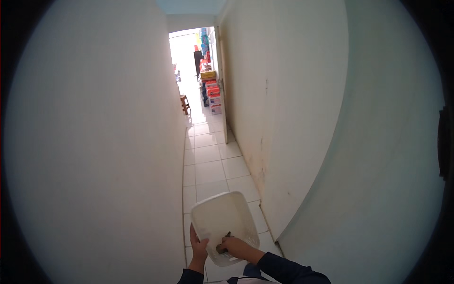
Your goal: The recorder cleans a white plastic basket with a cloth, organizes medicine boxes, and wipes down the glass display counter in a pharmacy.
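Observation:
A white plastic basket [223,213] with perforated sides is held tilted in front of my body. My left hand [199,245] grips its left rim, thumb on the inner side and fingers around the outside. Inside the basket, toward its near end, my right hand [237,246] is closed around a small dark brownish object [222,249]. My fingers cover much of that object, and its exact kind cannot be told. Both forearms are in dark blue sleeves.
A narrow corridor with white floor tiles [209,154] runs ahead between a left wall [106,142] and a right wall [301,106]. An open door [222,96] stands at the right of the bright doorway. Beyond are a brown stool [184,104] and stacked red-and-white packages [214,97].

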`<state>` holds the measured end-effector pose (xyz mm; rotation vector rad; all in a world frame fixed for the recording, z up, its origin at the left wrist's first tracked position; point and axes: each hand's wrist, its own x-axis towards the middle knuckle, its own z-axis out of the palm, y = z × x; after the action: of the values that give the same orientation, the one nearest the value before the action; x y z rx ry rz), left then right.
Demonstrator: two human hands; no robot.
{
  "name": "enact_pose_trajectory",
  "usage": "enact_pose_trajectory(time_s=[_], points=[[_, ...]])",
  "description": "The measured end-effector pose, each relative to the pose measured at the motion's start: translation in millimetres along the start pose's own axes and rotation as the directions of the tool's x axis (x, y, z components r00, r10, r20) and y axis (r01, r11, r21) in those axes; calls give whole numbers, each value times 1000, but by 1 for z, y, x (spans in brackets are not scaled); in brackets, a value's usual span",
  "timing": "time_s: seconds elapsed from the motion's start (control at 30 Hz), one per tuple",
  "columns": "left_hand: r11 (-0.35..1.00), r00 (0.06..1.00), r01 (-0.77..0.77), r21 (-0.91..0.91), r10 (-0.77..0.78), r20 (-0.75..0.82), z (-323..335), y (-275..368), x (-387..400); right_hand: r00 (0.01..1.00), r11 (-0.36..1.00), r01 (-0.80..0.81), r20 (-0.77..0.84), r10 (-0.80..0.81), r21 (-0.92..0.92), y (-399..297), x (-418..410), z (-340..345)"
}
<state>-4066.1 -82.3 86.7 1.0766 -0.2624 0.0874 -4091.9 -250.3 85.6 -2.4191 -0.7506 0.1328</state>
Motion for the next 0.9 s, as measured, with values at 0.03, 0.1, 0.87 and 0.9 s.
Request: enact_pose_trajectory(time_s=[0.03,0.1,0.87,0.9], points=[[1000,1000,7,-5,-7,18,8,-15,27,997,997,-37,63,33,62,20,18,-26],[957,995,-43,287,16,96,29,-39,73,941,998,0,-339,21,60,42,58,-92],[785,994,-24,620,85,-69,-12,-177,635,868,981,15,-485,-108,-192,408,567,-258],[786,994,-33,618,88,-59,-11,-179,667,866,970,-135,-500,16,-203,435,588,-269]])
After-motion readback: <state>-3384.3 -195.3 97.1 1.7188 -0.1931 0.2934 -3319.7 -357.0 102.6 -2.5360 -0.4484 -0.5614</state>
